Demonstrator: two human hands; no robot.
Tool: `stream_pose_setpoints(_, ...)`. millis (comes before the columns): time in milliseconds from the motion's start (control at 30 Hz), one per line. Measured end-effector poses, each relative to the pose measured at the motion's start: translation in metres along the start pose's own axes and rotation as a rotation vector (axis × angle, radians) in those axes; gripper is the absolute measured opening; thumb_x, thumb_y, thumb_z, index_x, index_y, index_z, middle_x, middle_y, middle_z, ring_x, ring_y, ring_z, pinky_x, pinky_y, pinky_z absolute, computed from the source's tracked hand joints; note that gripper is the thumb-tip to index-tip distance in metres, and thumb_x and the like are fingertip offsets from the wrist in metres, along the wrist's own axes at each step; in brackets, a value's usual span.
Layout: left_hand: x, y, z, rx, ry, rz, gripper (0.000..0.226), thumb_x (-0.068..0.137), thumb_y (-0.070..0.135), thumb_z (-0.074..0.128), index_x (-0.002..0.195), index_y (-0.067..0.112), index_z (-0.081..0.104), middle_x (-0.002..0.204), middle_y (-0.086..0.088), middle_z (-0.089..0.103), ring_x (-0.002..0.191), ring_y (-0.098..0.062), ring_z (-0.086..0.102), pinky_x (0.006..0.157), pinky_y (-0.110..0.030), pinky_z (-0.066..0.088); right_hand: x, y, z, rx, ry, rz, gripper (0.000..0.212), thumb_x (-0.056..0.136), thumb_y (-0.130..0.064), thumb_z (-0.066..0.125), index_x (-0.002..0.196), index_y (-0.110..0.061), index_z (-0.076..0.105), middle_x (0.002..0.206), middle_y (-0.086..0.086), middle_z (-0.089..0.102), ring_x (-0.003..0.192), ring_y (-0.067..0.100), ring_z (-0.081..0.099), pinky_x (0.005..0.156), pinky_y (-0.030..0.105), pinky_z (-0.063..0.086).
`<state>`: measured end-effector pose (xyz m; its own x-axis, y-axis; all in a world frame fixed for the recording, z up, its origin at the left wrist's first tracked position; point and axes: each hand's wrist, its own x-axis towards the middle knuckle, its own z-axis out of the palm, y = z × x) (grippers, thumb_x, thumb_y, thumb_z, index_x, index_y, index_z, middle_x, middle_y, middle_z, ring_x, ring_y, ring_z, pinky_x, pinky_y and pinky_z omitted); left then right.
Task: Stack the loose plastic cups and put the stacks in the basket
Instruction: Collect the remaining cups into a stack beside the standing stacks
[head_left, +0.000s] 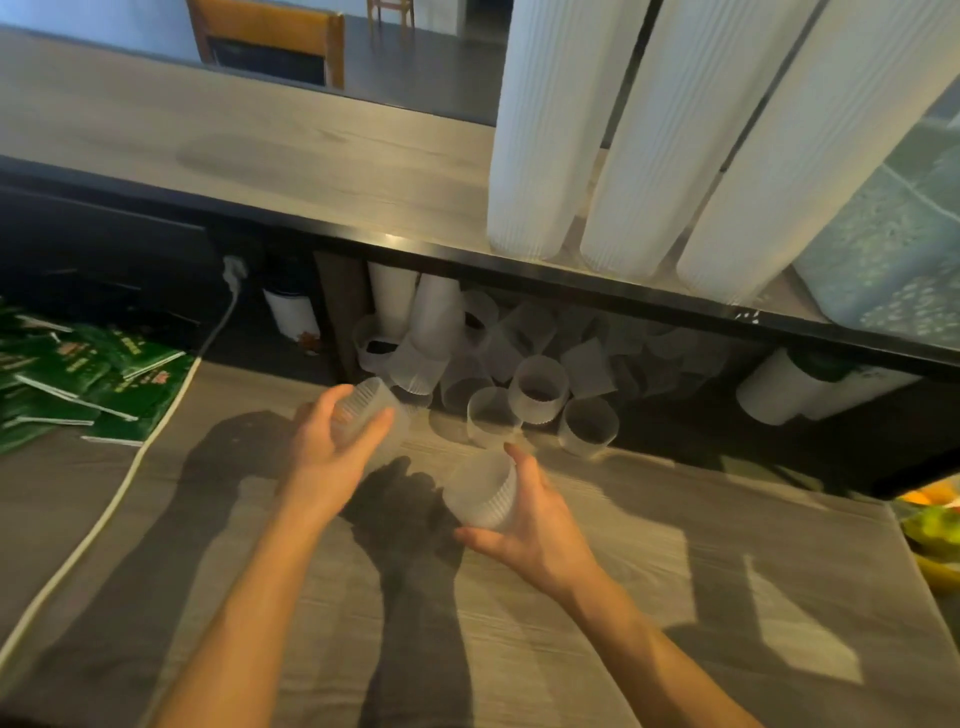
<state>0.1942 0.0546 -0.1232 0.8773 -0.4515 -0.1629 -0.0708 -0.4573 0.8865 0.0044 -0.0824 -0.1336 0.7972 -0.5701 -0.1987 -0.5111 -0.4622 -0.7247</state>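
I had my left hand (332, 447) curled round one ribbed plastic cup (371, 410), thumb on its near side and fingers (317, 410) wrapped over the far side, holding it tilted above the desk (675, 597). My right hand (535, 525) gripped a second cup (480, 493) from the side, thumb low and fingers spread up its wall. The two cups were near each other but apart. Loose cups (537, 389) lay heaped just beyond, under the shelf (311, 156).

Frosted, ribbed plastic cups (480, 493) are seen above a matt wood-grain worktop (649, 597); beyond, glossy green packets (78, 374).
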Motion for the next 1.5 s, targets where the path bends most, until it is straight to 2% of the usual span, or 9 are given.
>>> stream_pose_setpoints(100,-0.033,0.008,0.001,-0.141,-0.024,0.136,0.059,0.073,0.068,0.064,0.127,0.047,0.055,0.12,0.008,0.064,0.107,-0.009,0.062,0.092,-0.033,0.052,-0.006,-0.004,-0.002,0.017,-0.01,-0.065,0.103,0.068,-0.049,0.084,0.147,-0.03,0.021,0.144,-0.01,0.037,0.13,0.012,0.041,0.106,0.029,0.039)
stream_pose_setpoints(233,-0.065,0.028,0.014,-0.149,-0.124,0.231,0.046,0.079,0.06,0.07,0.121,0.047,0.057,0.111,0.013,0.066,0.1,0.005,0.062,0.077,-0.009,0.046,-0.017,-0.009,-0.005,0.06,-0.019,-0.157,0.099,0.066,-0.053,0.084,0.143,-0.035,0.024,0.136,-0.017,0.039,0.122,0.0,0.043,0.101,0.028,0.045)
stream_pose_setpoints(567,-0.102,0.039,0.045,0.133,-0.232,0.345,0.072,0.068,0.072,0.051,0.134,0.044,0.048,0.117,0.021,0.045,0.107,0.005,0.051,0.093,-0.025,0.047,-0.048,-0.002,-0.014,0.13,0.05,-0.231,0.087,0.066,-0.053,0.082,0.134,-0.033,0.032,0.129,-0.016,0.045,0.116,-0.002,0.048,0.093,0.021,0.046)
stream_pose_setpoints(700,-0.115,0.035,0.059,0.171,-0.376,0.317,0.09,0.068,0.094,0.028,0.146,0.05,0.029,0.147,0.023,0.018,0.138,0.0,0.018,0.115,-0.032,0.027,-0.055,0.001,-0.021,0.15,0.083,-0.231,0.091,0.066,-0.053,0.08,0.141,-0.03,0.033,0.133,-0.016,0.044,0.119,-0.001,0.047,0.097,0.024,0.047)
stream_pose_setpoints(800,-0.117,0.037,0.067,0.125,-0.476,0.272,0.093,0.06,0.101,0.02,0.142,0.056,0.023,0.151,0.031,0.006,0.142,0.005,0.007,0.121,-0.034,0.018,-0.059,0.01,-0.026,0.12,0.105,-0.215,0.092,0.067,-0.057,0.08,0.14,-0.028,0.033,0.132,-0.014,0.046,0.119,0.002,0.048,0.097,0.027,0.046)
stream_pose_setpoints(1067,-0.065,0.062,0.105,-0.035,-0.239,0.243,0.089,0.071,0.077,0.05,0.146,0.031,0.041,0.145,0.005,0.042,0.131,-0.01,0.044,0.107,-0.029,0.039,-0.059,0.037,-0.045,0.148,0.223,-0.103,0.093,0.063,-0.053,0.082,0.139,-0.028,0.035,0.128,-0.014,0.045,0.12,0.002,0.045,0.095,0.014,0.037)
stream_pose_setpoints(1167,-0.036,0.061,0.122,0.097,-0.2,0.253,0.08,0.082,0.059,0.065,0.149,0.026,0.034,0.149,0.003,0.037,0.132,-0.017,0.043,0.107,-0.04,0.043,-0.059,0.051,-0.056,0.161,0.26,-0.037,0.089,0.065,-0.046,0.087,0.136,-0.031,0.036,0.127,-0.013,0.044,0.118,0.002,0.044,0.088,0.007,0.033)
stream_pose_setpoints(1300,-0.01,0.064,0.144,0.298,-0.153,0.242,0.092,0.081,0.058,0.068,0.152,0.019,0.025,0.154,-0.006,0.029,0.142,-0.027,0.031,0.113,-0.046,0.035,-0.06,0.064,-0.063,0.159,0.289,0.016,0.093,0.063,-0.053,0.084,0.137,-0.028,0.035,0.129,-0.01,0.045,0.118,0.005,0.045,0.095,0.02,0.039)
stream_pose_setpoints(1500,0.017,0.085,0.172,0.642,-0.101,0.25,0.081,0.077,0.064,0.069,0.129,0.004,0.053,0.136,-0.021,0.052,0.13,-0.038,0.044,0.106,-0.043,0.035,-0.061,0.073,-0.062,0.179,0.299,0.071,0.089,0.063,-0.054,0.084,0.133,-0.033,0.034,0.127,-0.012,0.044,0.116,0.002,0.044,0.092,0.016,0.036)
